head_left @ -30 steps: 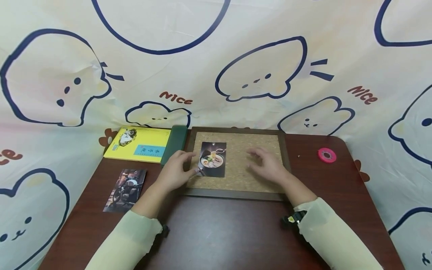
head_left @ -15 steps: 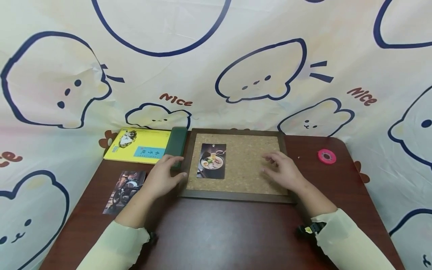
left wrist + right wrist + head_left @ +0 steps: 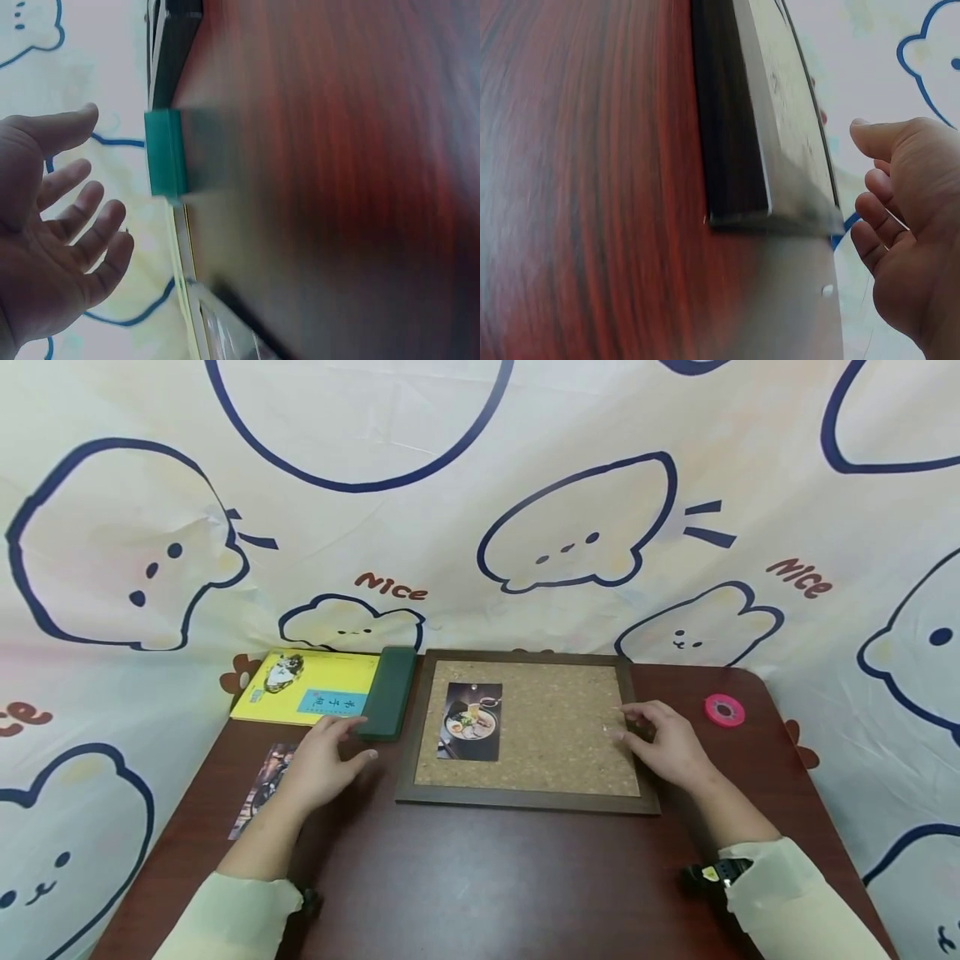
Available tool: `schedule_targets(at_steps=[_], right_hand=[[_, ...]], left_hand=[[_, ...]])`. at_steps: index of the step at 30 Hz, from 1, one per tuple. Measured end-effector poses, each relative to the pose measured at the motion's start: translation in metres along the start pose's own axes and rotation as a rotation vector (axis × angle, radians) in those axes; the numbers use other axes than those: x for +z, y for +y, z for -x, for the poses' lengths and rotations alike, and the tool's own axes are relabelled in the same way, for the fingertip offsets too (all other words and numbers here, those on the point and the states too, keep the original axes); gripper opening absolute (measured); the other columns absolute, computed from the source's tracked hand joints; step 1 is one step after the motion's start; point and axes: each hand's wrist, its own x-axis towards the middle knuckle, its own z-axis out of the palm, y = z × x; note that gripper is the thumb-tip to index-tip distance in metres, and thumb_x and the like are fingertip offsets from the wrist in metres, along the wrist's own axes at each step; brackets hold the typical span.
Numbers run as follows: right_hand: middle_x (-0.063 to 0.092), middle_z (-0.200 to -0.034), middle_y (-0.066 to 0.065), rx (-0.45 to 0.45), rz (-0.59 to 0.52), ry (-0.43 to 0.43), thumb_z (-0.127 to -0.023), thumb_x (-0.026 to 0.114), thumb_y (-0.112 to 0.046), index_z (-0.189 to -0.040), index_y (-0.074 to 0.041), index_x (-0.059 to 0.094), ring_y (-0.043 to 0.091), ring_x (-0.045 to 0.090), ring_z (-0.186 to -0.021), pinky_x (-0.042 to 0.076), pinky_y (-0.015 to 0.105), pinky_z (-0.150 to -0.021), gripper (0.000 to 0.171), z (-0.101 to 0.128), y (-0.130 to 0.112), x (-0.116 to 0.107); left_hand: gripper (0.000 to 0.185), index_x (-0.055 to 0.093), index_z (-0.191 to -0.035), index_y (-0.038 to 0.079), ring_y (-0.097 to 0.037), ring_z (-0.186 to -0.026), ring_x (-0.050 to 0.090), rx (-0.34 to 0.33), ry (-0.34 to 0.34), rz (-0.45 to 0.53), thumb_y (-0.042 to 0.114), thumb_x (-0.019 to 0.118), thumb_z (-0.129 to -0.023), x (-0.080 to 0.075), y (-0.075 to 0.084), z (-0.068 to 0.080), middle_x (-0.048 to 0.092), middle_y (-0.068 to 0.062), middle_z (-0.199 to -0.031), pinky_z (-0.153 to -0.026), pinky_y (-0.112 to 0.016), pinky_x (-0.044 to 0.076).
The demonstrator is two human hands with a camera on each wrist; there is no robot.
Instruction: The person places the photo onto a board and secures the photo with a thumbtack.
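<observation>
A cork board (image 3: 558, 727) in a brown frame lies on the table. On its left part is a photo card (image 3: 470, 722) of a noodle bowl, with a small light spot at its top edge. My left hand (image 3: 322, 764), fingers loosely bent, hovers over a second photo card (image 3: 260, 793) of dark machinery and partly covers it. The left wrist view shows this hand (image 3: 64, 217) holding nothing. My right hand (image 3: 667, 743) is above the board's right edge. In the right wrist view that hand (image 3: 911, 217) has relaxed fingers and holds nothing.
A yellow book (image 3: 315, 681) lies at the back left with a dark green box (image 3: 390, 693) on its right end. A pink tape roll (image 3: 724, 710) sits at the back right. Behind the table (image 3: 480, 877) hangs a cartoon-printed cloth (image 3: 450, 527).
Both hands have moved apart: the left away from the noodle photo toward the left photo card, the right from over the cork to the frame's right edge. The board and noodle photo stayed put.
</observation>
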Motion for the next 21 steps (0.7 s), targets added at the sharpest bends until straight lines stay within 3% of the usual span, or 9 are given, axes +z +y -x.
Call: schedule_targets(at_steps=[4, 11, 17, 21], right_hand=[[0.061, -0.106, 0.007, 0.029, 0.012, 0.028, -0.085, 0.075, -0.025, -0.119, -0.008, 0.063, 0.020, 0.056, -0.093, 0.048, 0.042, -0.077, 0.040, 0.005, 0.010, -0.004], [0.060, -0.106, 0.007, 0.052, 0.045, 0.051, -0.090, 0.069, -0.030, -0.121, -0.009, 0.063, 0.022, 0.056, -0.095, 0.046, 0.042, -0.079, 0.038, 0.013, 0.024, -0.010], [0.059, -0.108, 0.009, 0.106, 0.059, 0.051, -0.091, 0.067, -0.030, -0.122, -0.010, 0.062, 0.025, 0.056, -0.097, 0.047, 0.047, -0.082, 0.037, 0.015, 0.033, -0.015], [0.059, -0.109, 0.010, 0.115, 0.069, 0.049, -0.091, 0.067, -0.027, -0.121, -0.009, 0.061, 0.027, 0.057, -0.097, 0.047, 0.048, -0.083, 0.036, 0.015, 0.037, -0.017]], left_hand=[[0.059, 0.053, -0.135, 0.012, -0.035, -0.109, 0.055, -0.038, 0.011, -0.031, 0.036, 0.073, -0.085, -0.006, -0.010, 0.006, 0.051, -0.015, -0.121, -0.083, -0.053, 0.048], [0.062, 0.051, -0.136, 0.008, -0.039, -0.112, 0.052, -0.117, -0.007, -0.064, 0.038, 0.072, -0.085, -0.014, -0.030, 0.018, 0.047, -0.018, -0.129, -0.084, -0.056, 0.048], [0.061, 0.052, -0.134, 0.008, -0.037, -0.108, 0.050, -0.131, -0.020, -0.089, 0.037, 0.072, -0.085, -0.018, -0.041, 0.025, 0.047, -0.019, -0.126, -0.082, -0.055, 0.047], [0.062, 0.052, -0.135, 0.008, -0.042, -0.111, 0.045, -0.154, -0.023, -0.130, 0.037, 0.073, -0.084, -0.021, -0.047, 0.030, 0.045, -0.023, -0.128, -0.082, -0.062, 0.041]])
